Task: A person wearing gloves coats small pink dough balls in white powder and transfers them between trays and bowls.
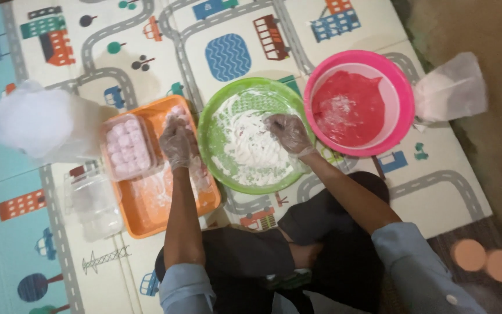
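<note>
Right hand (287, 132), in a clear disposable glove, is seen curled with fingertips pressed down into white powder inside the green bowl (210, 125); nothing distinct is seen pinched. Left hand (178, 143), also gloved, is held loosely curled over the orange tray (204, 200), at 9 o'clock of the bowl; whether a small pink piece is gripped cannot be told, as the fingers are blurred.

Green bowl is set on the play mat (437, 168), directly ahead of the folded legs, and is largely coated in powder. Pink bowl (405, 96) is placed at 3 o'clock of it, touching or nearly so, with a slab of red dough (350, 107) inside, lightly dusted. Clear box of pink balls (128, 148) is resting on the tray's 9 o'clock edge; an open clear container (94, 203) lies at 7 o'clock. White bags are seen at far left (36, 122) and far right (451, 87).

Progress, as judged: one box is filled with finished balls, much red dough is left unportioned, second container looks not yet full
</note>
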